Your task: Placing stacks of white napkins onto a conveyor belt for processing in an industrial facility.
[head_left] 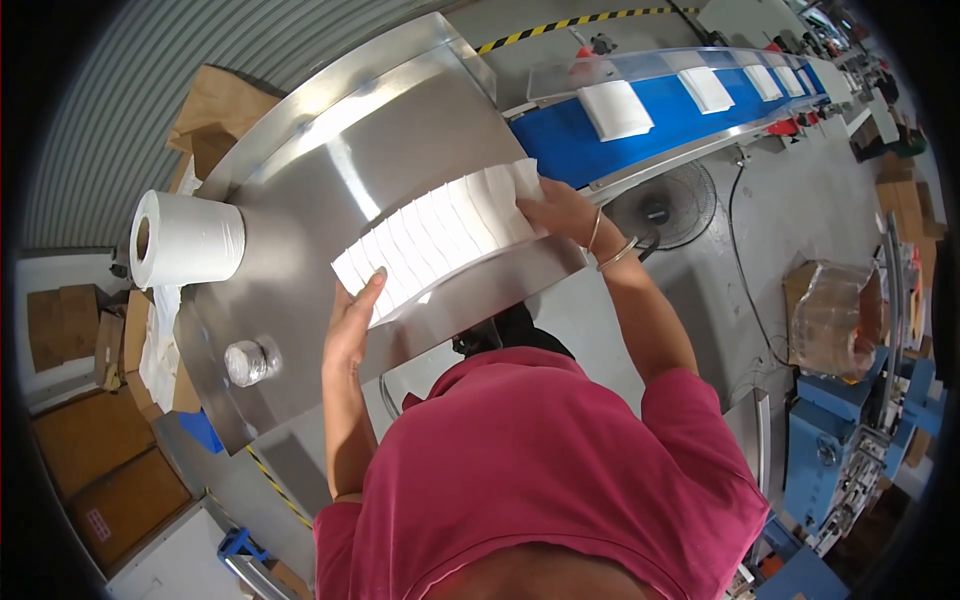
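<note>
A long row of folded white tissues (440,235), standing on edge side by side, lies on the steel table (300,215). My left hand (352,320) grips the row's left end, with the thumb on top of the tissues and the other fingers partly hidden below. At the other end my right hand (562,212), with bangles on its wrist, closes around the last tissues, whose edges stick up a little. The row curves slightly between both hands, near the table's front edge.
To the right, a blue conveyor belt (560,140) carries several folded white tissues (614,110) towards the table. A large white roll (190,240) and a clear round container (246,363) stand at left. A floor fan (657,210) sits below the conveyor.
</note>
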Action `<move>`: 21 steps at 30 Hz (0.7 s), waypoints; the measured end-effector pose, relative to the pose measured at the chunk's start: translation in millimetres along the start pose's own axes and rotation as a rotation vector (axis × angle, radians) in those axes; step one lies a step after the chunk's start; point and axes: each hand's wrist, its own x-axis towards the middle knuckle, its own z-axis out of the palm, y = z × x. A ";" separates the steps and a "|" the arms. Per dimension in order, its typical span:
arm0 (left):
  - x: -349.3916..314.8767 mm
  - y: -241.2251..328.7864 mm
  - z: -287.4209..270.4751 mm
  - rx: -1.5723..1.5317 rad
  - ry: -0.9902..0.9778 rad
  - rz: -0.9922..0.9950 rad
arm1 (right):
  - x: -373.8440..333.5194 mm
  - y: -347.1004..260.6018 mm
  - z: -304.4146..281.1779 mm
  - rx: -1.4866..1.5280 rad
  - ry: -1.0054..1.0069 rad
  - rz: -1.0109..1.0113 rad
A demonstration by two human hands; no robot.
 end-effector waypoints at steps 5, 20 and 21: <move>0.5 -0.4 0.4 0.005 -0.010 0.019 | 7.0 8.5 -17.8 0.356 -0.111 0.481; 7.4 4.5 12.6 0.022 -0.046 0.000 | 2.7 -2.3 -2.8 0.726 0.001 0.287; 7.5 3.8 12.6 0.022 -0.048 0.001 | 2.2 0.2 -3.4 0.713 0.010 0.254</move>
